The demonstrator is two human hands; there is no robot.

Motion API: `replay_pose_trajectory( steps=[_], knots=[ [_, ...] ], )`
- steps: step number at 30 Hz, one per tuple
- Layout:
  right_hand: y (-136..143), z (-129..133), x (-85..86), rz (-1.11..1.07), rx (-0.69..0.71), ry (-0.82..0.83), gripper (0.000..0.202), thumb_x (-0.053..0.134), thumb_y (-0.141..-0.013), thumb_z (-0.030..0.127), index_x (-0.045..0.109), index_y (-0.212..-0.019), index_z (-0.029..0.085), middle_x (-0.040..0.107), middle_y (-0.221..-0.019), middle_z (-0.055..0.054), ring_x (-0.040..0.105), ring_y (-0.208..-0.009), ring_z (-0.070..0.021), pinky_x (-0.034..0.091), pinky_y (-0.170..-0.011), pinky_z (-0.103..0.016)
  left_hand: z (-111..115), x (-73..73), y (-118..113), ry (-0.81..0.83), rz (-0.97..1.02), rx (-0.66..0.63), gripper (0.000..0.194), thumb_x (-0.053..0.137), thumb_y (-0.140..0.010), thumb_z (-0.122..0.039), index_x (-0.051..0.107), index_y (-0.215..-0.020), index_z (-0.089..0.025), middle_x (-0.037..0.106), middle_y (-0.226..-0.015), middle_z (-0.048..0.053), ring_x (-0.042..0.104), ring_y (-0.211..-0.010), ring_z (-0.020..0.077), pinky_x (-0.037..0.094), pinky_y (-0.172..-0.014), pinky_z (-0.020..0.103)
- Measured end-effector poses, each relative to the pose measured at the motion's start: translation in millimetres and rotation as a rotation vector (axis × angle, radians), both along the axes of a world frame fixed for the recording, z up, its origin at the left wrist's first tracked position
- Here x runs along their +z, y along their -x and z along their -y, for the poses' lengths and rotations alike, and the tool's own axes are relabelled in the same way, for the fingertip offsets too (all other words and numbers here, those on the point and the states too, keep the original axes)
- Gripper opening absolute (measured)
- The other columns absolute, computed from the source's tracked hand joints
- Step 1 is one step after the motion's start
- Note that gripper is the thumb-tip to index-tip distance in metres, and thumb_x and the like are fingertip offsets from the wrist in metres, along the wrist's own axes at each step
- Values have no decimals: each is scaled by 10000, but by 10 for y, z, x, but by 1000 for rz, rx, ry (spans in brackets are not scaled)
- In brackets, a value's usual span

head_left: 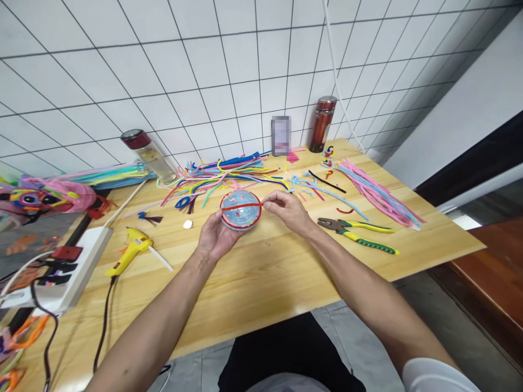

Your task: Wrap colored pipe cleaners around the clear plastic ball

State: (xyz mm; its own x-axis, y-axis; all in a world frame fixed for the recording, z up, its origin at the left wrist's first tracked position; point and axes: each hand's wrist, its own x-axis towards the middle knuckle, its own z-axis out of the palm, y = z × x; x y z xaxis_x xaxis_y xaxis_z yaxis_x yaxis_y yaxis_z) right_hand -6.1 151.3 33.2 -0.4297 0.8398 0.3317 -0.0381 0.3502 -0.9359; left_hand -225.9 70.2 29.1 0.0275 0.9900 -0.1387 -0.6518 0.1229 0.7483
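A round clear bowl [242, 218] with a red and light-blue rim is in the middle of the view. My left hand [216, 237] holds it from the lower left, its fingers wrapped round the side. Across the bowl's top lies a red pipe cleaner [241, 206], running from the left rim to the right rim. The thumb and fingers of my right hand [288, 210] pinch the right end of this red strip, beside the bowl's rim.
Colourful pipe cleaners [229, 171] lie behind the bowl. To the right are pliers [359, 233] and pink strips [371, 193]. On the left sit a yellow glue gun [133, 249] and a power strip [84, 272]. A glass bottle [151, 155], phone [281, 136] and red flask [323, 124] stand behind.
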Motion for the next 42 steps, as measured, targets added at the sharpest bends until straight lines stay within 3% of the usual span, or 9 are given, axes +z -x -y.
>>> replay_pose_trajectory(
  steps=[5, 10, 13, 20, 31, 42],
  knots=[
    [11, 16, 17, -36, 69, 92, 284, 804, -828, 464, 739, -910, 200, 763, -893, -20, 679, -831, -178, 544, -830, -323, 12, 13, 8, 1, 11, -24, 663, 841, -777, -438, 646, -1380, -242, 753, -1361, 116, 673, -1320, 340, 617, -1058, 521],
    [-6, 27, 44, -22, 124, 83, 256, 790, -830, 437, 724, -895, 199, 747, -867, -9, 653, -793, -166, 527, -797, -309, -2, 23, 18, -8, 10, -12, 666, 849, -764, -437, 650, -1369, -242, 752, -1365, 105, 676, -1311, 314, 619, -1042, 475],
    [-7, 24, 39, 12, 116, 56, 257, 771, -850, 441, 713, -905, 197, 740, -862, -9, 640, -783, -163, 513, -775, -302, -11, 23, 20, -15, 26, -4, 627, 856, -757, -418, 674, -1326, -227, 750, -1372, 103, 673, -1314, 304, 616, -1051, 460],
    [-9, 13, 27, 22, 89, 48, 267, 765, -860, 462, 710, -907, 205, 737, -882, -17, 644, -826, -179, 511, -807, -314, -23, -36, 47, -19, 75, -33, 605, 846, -769, -385, 675, -1322, -209, 785, -1276, 108, 692, -1295, 350, 561, -1134, 565],
    [-6, 5, 11, 30, 87, 96, 278, 763, -847, 469, 702, -919, 208, 723, -892, -16, 635, -828, -181, 501, -813, -322, -33, -99, 70, 1, 144, -39, 572, 788, -826, -321, 652, -1364, -180, 796, -1249, 117, 747, -1174, 306, 556, -1131, 533],
    [15, 29, 26, 16, 95, 110, 317, 802, -825, 506, 686, -897, 219, 709, -877, -9, 629, -820, -181, 505, -810, -325, -16, -63, 71, -6, 163, -64, 569, 800, -802, -314, 667, -1339, -182, 801, -1238, 111, 765, -1106, 277, 599, -1060, 470]
  ],
)
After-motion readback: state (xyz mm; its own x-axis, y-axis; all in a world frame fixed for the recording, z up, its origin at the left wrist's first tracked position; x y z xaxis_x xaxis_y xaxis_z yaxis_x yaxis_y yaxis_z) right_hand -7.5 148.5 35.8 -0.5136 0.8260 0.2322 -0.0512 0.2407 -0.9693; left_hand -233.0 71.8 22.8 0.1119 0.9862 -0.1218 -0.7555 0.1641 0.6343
